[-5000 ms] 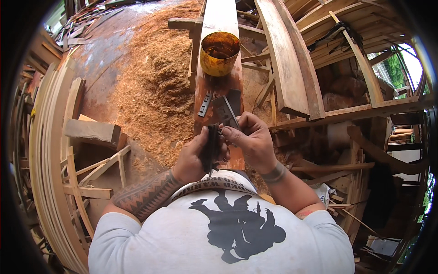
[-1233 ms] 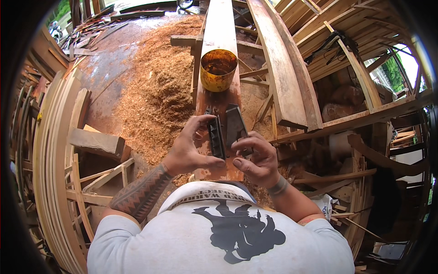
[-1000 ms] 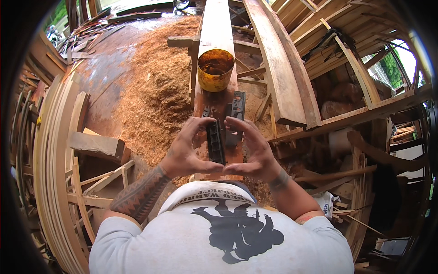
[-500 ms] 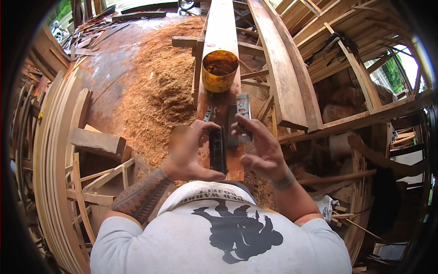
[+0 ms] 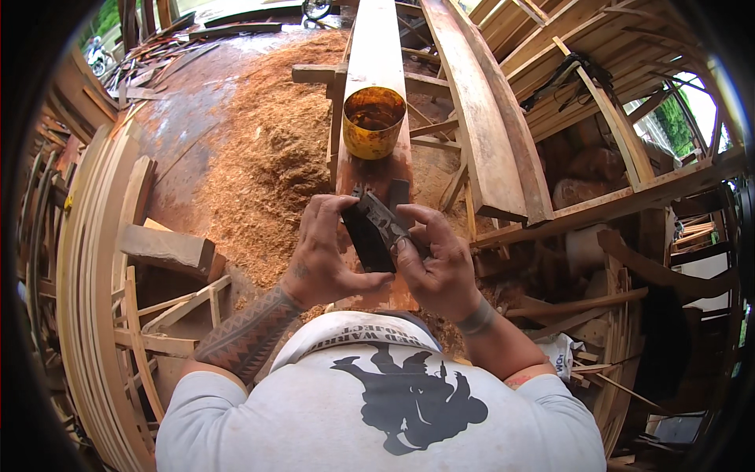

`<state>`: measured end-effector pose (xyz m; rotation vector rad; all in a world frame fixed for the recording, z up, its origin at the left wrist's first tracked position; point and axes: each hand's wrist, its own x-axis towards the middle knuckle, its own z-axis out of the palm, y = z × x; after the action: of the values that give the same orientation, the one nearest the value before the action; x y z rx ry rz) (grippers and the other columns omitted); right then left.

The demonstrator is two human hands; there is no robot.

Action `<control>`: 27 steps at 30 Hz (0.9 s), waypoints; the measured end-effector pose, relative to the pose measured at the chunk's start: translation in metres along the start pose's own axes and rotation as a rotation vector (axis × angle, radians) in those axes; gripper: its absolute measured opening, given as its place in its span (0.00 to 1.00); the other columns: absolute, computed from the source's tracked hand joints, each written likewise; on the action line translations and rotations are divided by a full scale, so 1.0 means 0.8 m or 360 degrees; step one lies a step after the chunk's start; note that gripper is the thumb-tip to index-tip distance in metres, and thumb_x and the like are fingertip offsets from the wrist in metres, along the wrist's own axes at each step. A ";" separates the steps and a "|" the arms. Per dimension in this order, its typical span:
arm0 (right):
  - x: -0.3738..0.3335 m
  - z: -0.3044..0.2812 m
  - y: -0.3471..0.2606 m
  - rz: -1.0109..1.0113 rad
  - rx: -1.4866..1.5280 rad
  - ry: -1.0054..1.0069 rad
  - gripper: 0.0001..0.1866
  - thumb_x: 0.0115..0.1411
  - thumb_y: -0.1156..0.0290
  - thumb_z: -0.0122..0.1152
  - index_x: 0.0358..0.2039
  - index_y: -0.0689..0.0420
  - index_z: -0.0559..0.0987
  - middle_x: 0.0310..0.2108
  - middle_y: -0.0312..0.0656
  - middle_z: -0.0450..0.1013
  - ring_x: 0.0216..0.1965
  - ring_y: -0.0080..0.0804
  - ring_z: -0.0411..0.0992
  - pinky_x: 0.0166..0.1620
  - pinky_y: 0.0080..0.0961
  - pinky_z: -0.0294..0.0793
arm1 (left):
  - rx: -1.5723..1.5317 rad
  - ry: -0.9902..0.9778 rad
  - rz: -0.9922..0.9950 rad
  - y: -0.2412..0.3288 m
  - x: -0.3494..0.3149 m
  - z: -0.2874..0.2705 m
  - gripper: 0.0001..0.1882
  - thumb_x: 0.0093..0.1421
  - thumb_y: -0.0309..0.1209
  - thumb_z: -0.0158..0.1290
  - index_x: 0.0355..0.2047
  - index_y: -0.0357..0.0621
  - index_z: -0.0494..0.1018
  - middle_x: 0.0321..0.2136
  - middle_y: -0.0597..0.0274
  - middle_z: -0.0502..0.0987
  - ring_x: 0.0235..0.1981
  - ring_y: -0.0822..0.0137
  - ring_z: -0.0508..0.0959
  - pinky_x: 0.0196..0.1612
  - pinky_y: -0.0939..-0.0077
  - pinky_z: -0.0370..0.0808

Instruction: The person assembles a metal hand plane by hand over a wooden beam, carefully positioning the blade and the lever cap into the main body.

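My left hand [image 5: 321,250] is closed on a black rectangular block [image 5: 366,242], thumb at its near end and fingers at its far end. A flat grey metal piece with cut-outs [image 5: 382,219] slants across the block's upper right edge, gripped between thumb and fingers of my right hand [image 5: 437,258]. The metal piece appears to touch the block; its exact kind is unclear. Both are held over a long wooden board [image 5: 397,169], wet and reddish-brown here. Just beyond my hands, a dark flat block [image 5: 399,192] lies on the board, partly hidden.
A stained yellow can [image 5: 371,145] with dark contents stands farther along the board. Sawdust [image 5: 263,157] is heaped on the floor to the left. Thick planks [image 5: 491,141] lie at right, stacked strips [image 5: 90,299] at far left. A short timber block [image 5: 167,248] sits nearer.
My right hand has brought the metal piece left and nearer, from beside the black block to against it. The black block has tilted, its far end leaning left.
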<state>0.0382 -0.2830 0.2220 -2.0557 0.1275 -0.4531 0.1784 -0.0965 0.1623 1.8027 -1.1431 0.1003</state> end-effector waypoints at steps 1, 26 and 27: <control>0.000 0.000 0.000 0.0005 0.0006 0.0002 0.25 0.69 0.77 0.62 0.66 0.57 0.75 0.34 0.50 0.84 0.32 0.44 0.87 0.39 0.37 0.84 | -0.0007 0.0021 0.0001 0.000 0.000 0.001 0.60 0.41 0.54 0.84 0.67 0.37 0.65 0.56 0.45 0.71 0.59 0.45 0.73 0.65 0.50 0.73; 0.020 -0.025 0.006 -0.0294 0.0022 -0.0365 0.28 0.63 0.71 0.76 0.64 0.62 0.80 0.46 0.49 0.81 0.40 0.36 0.83 0.44 0.33 0.82 | -0.0274 -0.0026 -0.0145 -0.001 0.000 0.001 0.57 0.42 0.49 0.84 0.67 0.34 0.70 0.57 0.48 0.74 0.59 0.50 0.77 0.63 0.58 0.75; 0.021 -0.025 0.011 -0.0416 0.0129 -0.0412 0.32 0.63 0.70 0.79 0.66 0.61 0.80 0.49 0.47 0.80 0.43 0.33 0.82 0.47 0.32 0.82 | -0.0345 -0.0050 -0.0179 -0.001 0.000 0.000 0.57 0.43 0.49 0.84 0.68 0.34 0.70 0.57 0.49 0.74 0.59 0.52 0.77 0.64 0.59 0.75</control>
<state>0.0471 -0.3089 0.2276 -2.0389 -0.3132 -0.3401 0.1789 -0.0965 0.1617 1.6758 -1.0304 -0.1146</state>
